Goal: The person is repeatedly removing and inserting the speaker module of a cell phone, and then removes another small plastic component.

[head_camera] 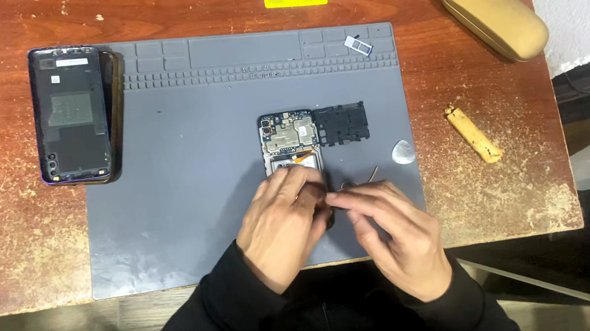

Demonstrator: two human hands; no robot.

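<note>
Left hand [280, 220] presses down on the lower half of the opened phone [290, 142] at frame centre, steadying it on the grey mat [176, 178]. Right hand [396, 232] pinches a thin tool [362, 181] at the phone's edge. Removed black cover plate [341, 124] lies just right; back cover [71, 114] upper left.

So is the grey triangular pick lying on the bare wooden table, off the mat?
No, the grey triangular pick lies on the grey mat, near its right edge, just right of the opened phone.
</note>
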